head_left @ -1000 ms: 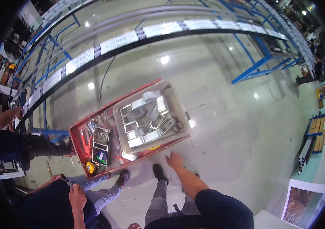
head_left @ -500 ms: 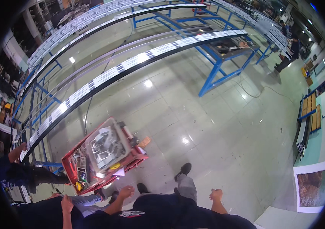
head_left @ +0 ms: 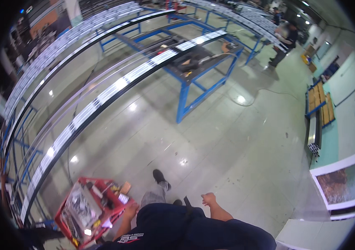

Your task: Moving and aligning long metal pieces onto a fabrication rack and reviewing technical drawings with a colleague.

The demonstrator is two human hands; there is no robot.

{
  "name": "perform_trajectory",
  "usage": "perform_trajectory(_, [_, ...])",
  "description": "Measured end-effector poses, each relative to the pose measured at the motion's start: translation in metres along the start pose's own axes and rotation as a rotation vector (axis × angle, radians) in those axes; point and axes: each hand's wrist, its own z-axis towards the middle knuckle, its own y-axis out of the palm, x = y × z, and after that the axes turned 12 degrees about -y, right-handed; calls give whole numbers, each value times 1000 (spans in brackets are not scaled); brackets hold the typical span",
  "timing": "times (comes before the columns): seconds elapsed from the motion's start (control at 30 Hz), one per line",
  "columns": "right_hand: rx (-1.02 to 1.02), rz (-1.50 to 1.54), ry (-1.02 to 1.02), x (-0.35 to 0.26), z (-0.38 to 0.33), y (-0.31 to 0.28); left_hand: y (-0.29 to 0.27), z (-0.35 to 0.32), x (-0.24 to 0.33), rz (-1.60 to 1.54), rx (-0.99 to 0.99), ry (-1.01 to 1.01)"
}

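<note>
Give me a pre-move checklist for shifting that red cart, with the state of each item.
1. Left hand on the red cart: ok, at its near edge.
2. Right hand empty: ok, loosely closed, off the cart.
3. Grey floor ahead free: ok.
4. Parts seated inside the cart: cannot tell.
5. Long rack beside the cart apart from it: cannot tell.

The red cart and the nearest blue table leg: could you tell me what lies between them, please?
In the head view, only bare, glossy floor lies between the red cart and the blue table leg, apart from light reflections.
</note>
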Motion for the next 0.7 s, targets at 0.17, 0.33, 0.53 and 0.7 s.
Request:
perform_trajectory(0.17, [136, 94, -92, -104, 91, -60, -11, 87, -25, -520, -359, -703])
perform_trajectory(0.33, [123, 29, 96, -222, 140, -87, 12, 225, 84, 195, -319, -351])
perform_trajectory(0.53, [262, -276, -497, -361, 270, -97, -42, 343, 260, -550, -2, -504])
perform_trajectory(0.7, [198, -293, -874, -553, 303, -52, -85, 398, 387, -425, 86, -188])
